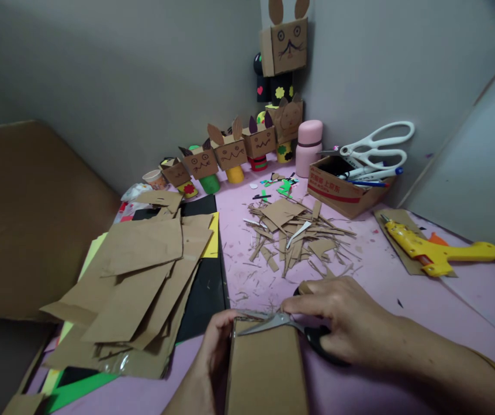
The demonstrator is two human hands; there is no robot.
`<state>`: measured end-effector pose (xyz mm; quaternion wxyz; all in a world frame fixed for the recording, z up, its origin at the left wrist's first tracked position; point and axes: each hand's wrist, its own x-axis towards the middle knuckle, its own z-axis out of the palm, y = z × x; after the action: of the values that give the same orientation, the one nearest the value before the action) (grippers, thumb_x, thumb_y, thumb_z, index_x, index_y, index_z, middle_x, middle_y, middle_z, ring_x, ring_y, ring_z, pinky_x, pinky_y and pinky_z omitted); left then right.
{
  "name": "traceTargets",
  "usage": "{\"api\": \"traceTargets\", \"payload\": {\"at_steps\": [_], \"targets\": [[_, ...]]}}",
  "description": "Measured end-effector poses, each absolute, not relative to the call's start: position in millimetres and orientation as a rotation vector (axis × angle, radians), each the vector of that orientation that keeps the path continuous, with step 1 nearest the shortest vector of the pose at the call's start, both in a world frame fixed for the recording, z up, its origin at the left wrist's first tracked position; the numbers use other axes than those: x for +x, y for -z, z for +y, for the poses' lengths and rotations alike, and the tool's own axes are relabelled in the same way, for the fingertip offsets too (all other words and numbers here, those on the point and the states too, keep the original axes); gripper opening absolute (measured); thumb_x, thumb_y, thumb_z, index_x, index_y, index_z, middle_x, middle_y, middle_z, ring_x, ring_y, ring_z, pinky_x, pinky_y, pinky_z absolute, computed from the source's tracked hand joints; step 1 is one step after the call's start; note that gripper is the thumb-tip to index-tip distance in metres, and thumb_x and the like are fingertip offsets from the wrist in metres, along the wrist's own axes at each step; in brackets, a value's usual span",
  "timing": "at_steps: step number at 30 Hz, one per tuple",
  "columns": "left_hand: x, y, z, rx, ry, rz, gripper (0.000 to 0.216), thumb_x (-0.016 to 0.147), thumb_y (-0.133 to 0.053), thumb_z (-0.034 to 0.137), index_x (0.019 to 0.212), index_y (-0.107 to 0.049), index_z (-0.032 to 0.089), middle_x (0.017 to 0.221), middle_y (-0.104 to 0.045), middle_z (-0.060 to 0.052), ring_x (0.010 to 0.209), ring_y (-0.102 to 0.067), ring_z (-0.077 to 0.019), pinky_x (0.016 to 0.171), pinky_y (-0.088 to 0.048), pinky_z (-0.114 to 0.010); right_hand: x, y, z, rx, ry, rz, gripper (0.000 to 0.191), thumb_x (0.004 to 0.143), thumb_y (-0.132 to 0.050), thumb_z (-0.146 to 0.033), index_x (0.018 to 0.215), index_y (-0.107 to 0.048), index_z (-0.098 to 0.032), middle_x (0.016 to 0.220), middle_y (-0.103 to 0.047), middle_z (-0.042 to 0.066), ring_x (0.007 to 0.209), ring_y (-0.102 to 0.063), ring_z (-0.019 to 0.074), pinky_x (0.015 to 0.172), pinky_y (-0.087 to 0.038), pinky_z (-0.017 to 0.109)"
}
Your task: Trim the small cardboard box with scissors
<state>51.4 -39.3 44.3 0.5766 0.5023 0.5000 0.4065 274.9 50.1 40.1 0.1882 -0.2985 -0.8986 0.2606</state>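
Note:
My left hand (213, 351) grips the left edge of a brown cardboard piece (267, 372) held upright near the table's front edge. My right hand (342, 317) is closed around black-handled scissors (282, 325), whose silver blades lie along the cardboard's top edge. Just beyond the hands lies a heap of cardboard strips and offcuts (297, 236) on the pink table (403, 300).
A stack of brown cardboard sheets (143, 276) over black, yellow and green paper lies at left. Cardboard animal figures (230, 153) line the back wall, with a pink bottle (308, 147). A box (345, 193) holds white scissors (379, 147) and pens. A yellow glue gun (440, 251) lies right.

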Motion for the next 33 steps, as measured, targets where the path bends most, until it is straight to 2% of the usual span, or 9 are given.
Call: {"api": "traceTargets", "payload": {"at_steps": [7,13,20,27,33], "targets": [[47,-42,-39,1.234,-0.894,1.212,0.08,0.046,-0.085,0.027,0.117,-0.051,0.033,0.11,-0.063,-0.006,0.101,-0.059,-0.0341,0.087,-0.045,-0.046,275,-35,51,-0.843,-0.686,-2.532,0.049,0.058,-0.049,-0.007,0.097,-0.069,-0.028,0.07,-0.065,0.0,0.064,-0.057,0.0148,0.054,-0.027,0.025],[46,-42,-39,1.238,-0.838,1.231,0.076,0.047,-0.084,0.031,0.115,-0.052,0.035,0.109,-0.064,-0.004,0.102,-0.059,-0.0356,0.087,-0.045,-0.047,275,-33,52,-0.847,-0.658,-2.539,0.05,0.057,-0.049,-0.005,0.096,-0.07,-0.028,0.068,-0.066,-0.001,0.062,-0.058,0.0143,0.053,-0.028,0.024],[51,-46,-41,1.151,-0.912,1.221,0.073,0.05,-0.083,0.026,0.115,-0.051,0.034,0.11,-0.063,-0.005,0.096,-0.06,-0.0319,0.087,-0.044,-0.047,275,-29,54,-0.836,-0.651,-2.538,0.052,0.057,-0.049,-0.004,0.098,-0.069,-0.028,0.069,-0.066,-0.001,0.062,-0.058,0.0136,0.053,-0.027,0.024],[56,-46,-38,1.115,-0.893,1.139,0.077,0.047,-0.086,0.034,0.116,-0.052,0.032,0.115,-0.06,-0.007,0.108,-0.055,-0.035,0.092,-0.04,-0.049,275,-41,51,-0.915,-0.648,-2.702,0.057,0.057,-0.048,-0.004,0.105,-0.063,-0.029,0.079,-0.062,0.001,0.073,-0.055,0.0171,0.057,-0.025,0.025],[56,-38,-41,1.15,-0.875,1.154,0.079,0.046,-0.086,0.035,0.117,-0.049,0.031,0.119,-0.057,-0.009,0.114,-0.05,-0.0371,0.096,-0.037,-0.049,275,-40,51,-0.934,-0.62,-2.727,0.056,0.056,-0.048,-0.004,0.104,-0.062,-0.029,0.081,-0.06,0.001,0.075,-0.054,0.018,0.058,-0.024,0.026]]}}
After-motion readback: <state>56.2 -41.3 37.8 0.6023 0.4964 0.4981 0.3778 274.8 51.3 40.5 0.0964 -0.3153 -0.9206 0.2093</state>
